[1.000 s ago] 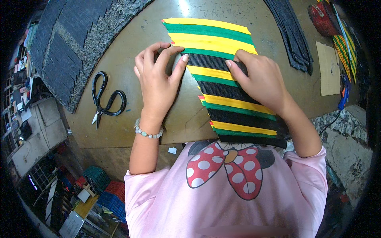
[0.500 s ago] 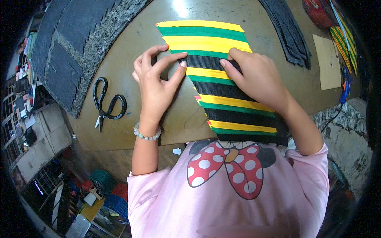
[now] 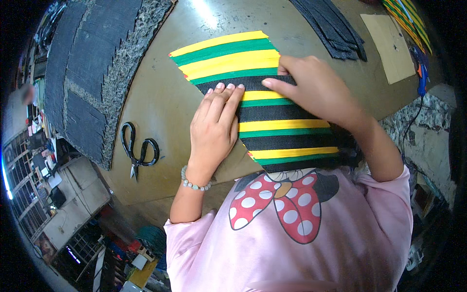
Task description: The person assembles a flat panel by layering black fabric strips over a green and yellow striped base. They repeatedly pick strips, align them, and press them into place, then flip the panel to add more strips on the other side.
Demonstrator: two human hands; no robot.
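A striped fabric piece (image 3: 253, 97) is spread on the bench (image 3: 155, 97). Its left edge is pressed under the flat, fingers-together left hand (image 3: 214, 126); the right hand (image 3: 311, 87) is laid flat on its right side. Scissors (image 3: 138, 148) are left nearby.

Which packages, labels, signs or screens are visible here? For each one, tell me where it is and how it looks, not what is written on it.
No clear package, label, sign or screen on the table.
Plain tan card sheet: far right of the table, rectangular, no print visible.
Cluttered shelves: lower left, beyond the table edge; small boxes and cards, too blurred to identify.
Both hands, left hand and right hand, press a striped yellow, green and black piece, which carries no label.
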